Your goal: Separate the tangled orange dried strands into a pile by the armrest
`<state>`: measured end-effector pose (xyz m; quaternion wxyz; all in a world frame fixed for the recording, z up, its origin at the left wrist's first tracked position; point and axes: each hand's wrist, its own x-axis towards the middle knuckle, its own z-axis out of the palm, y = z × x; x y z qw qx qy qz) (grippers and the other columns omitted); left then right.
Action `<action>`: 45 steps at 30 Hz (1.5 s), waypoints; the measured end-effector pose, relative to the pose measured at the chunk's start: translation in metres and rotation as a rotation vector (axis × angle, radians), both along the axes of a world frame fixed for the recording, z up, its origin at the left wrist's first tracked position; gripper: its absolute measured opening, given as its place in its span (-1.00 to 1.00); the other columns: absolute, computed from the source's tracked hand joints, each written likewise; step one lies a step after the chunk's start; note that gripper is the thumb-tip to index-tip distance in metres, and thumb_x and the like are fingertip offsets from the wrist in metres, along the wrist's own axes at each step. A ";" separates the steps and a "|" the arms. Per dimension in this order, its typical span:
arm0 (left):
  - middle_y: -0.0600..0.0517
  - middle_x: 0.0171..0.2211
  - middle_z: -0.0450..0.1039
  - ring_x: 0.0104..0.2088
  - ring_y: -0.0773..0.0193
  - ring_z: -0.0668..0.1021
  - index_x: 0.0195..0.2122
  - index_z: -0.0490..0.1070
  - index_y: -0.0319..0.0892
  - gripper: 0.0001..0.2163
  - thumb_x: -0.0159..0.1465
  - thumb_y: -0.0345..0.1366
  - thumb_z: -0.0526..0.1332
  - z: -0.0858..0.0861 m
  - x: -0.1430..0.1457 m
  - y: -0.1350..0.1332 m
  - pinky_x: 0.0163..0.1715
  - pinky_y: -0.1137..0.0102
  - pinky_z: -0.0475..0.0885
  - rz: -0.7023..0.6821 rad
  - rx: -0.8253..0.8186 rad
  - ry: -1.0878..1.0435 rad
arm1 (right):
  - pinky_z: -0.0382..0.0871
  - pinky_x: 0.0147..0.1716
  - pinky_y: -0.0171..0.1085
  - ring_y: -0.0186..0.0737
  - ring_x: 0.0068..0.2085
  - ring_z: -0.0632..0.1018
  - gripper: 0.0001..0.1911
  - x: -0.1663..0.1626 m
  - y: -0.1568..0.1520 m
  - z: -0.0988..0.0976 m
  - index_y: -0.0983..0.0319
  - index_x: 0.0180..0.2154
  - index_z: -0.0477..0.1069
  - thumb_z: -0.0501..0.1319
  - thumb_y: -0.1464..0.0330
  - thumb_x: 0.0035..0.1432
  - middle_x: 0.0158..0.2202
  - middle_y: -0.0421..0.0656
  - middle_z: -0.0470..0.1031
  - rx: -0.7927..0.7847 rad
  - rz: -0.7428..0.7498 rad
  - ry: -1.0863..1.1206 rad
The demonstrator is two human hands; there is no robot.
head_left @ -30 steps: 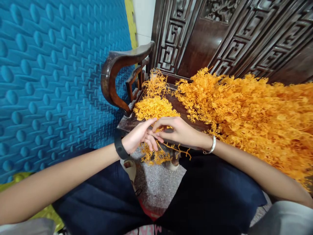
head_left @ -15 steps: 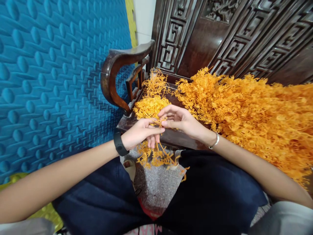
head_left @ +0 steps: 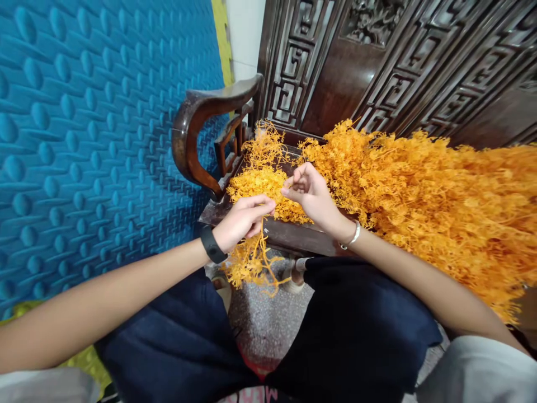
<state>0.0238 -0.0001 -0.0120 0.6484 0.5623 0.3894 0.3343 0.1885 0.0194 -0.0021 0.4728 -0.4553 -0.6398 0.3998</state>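
Observation:
My left hand (head_left: 242, 219), with a black band on its wrist, is closed in front of the dark wooden seat. An orange-yellow artificial flower sprig (head_left: 248, 262) hangs from it, its thin branching stems dangling between my knees. My right hand (head_left: 314, 202) is held a little farther right and higher, apart from the left. Its thumb and index finger are pinched together, and I cannot make out what is between them. Just beyond both hands, a small pile of yellow-orange sprigs (head_left: 260, 182) lies on the seat.
A big heap of orange sprigs (head_left: 423, 196) fills the right side of the bench. Behind stands the carved wooden backrest (head_left: 335, 84); a curved armrest (head_left: 184, 134) rises at the left. Blue textured matting (head_left: 84, 151) lies beyond it. Speckled floor (head_left: 268, 319) shows between my legs.
My hands have drawn apart; the right has moved up and away from the left. The left hand has turned knuckles up, and the hanging sprig has swung slightly left with it.

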 end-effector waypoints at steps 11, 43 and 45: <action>0.25 -0.75 -0.10 -0.80 0.55 0.07 -0.53 0.28 -0.22 -0.80 0.19 -0.24 0.16 0.001 0.001 0.003 -0.77 0.54 -0.06 0.103 -0.029 -0.116 | 0.29 -0.34 -0.29 -0.39 -0.41 0.33 -0.66 -0.011 0.009 -0.007 0.15 -0.39 -0.08 0.15 0.41 -0.04 -0.41 -0.25 0.24 0.088 -0.122 0.009; 0.21 -0.77 -0.06 -0.79 0.52 0.15 -0.56 0.25 -0.22 -0.70 0.29 -0.24 -0.03 0.002 -0.012 -0.013 -0.71 0.53 0.04 -0.061 -0.175 -0.179 | 0.29 -0.39 -0.30 -0.30 -0.43 0.44 -0.89 0.087 0.049 -0.065 0.30 -0.44 0.44 0.21 0.37 -0.03 -0.46 -0.12 0.49 -0.113 -0.269 -0.668; 0.20 -0.77 -0.06 -0.79 0.52 0.13 -0.59 0.22 -0.21 -0.69 0.29 -0.27 -0.06 0.008 -0.015 -0.009 -0.73 0.54 0.03 -0.064 -0.181 -0.235 | 0.29 -0.36 -0.29 -0.29 -0.42 0.45 -0.91 0.086 0.048 -0.063 0.30 -0.50 0.44 0.20 0.41 -0.03 -0.45 -0.11 0.50 -0.107 -0.247 -0.700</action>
